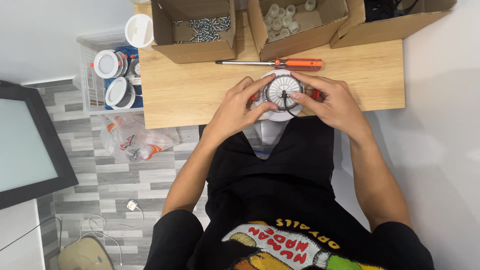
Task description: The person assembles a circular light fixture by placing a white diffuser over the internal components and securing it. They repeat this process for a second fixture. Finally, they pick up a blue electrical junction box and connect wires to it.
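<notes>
Gripping a round white downlight fixture [283, 95] from both sides at the near edge of a wooden desk [190, 95], the left hand [240, 107] and right hand [327, 100] clamped its rim, just below an orange-handled screwdriver [272, 63] and a cardboard box of screws [197, 30].

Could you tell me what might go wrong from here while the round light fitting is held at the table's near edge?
The round light fitting sits at the near edge of the wooden table, gripped by the left hand and right hand; a slip could drop it into the lap. Its black cable loops between the fingers and might snag. The orange-handled screwdriver lies loose just behind the hands and could be knocked and roll.
</notes>
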